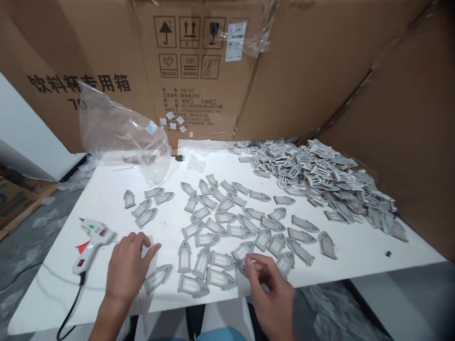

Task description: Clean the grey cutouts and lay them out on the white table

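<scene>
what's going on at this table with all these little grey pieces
A person has both hands over a white table spread with small grey pieces. The right hand is at one piece, though whether it grips it is unclear. The left hand is open beside another piece, with a glue gun lying to its left. A heap of similar pieces sits at the far right.

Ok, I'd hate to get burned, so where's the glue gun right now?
In the head view, the glue gun lies on the left part of the white table, just left of the person's left hand.
</scene>
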